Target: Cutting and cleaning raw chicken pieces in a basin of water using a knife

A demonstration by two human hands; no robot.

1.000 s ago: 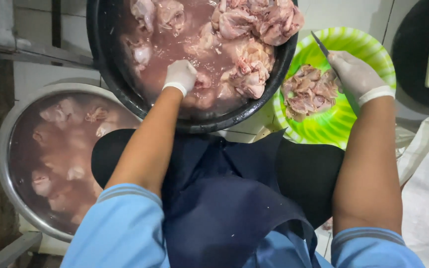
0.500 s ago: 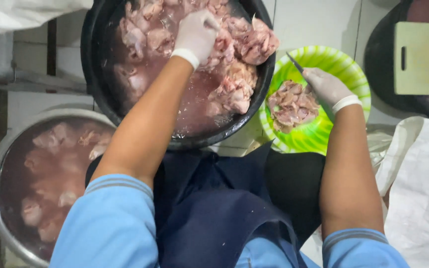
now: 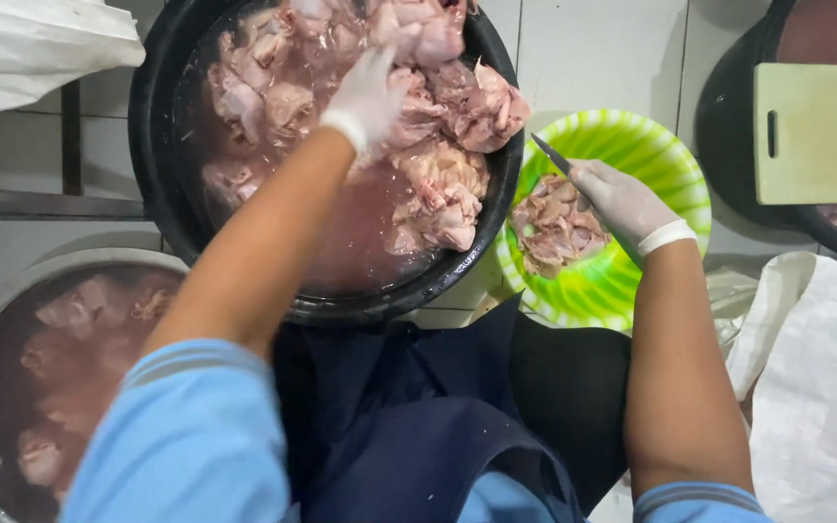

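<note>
While right hand (image 3: 622, 201) grips, knife (image 3: 551, 154) seemingly up-left

2 white sacks, no labels, signs or screens.

A white plastic bag (image 3: 31, 48) lies crumpled at the upper left corner, its lower edge just beside the rim of the black basin (image 3: 152, 174). A white woven sack (image 3: 821, 387) lies at the lower right, creased and slack, beside the person's right forearm and below the pale cutting board (image 3: 816, 131); part of it runs out of view at the right edge. Neither shows any marking that can be made out.
</note>
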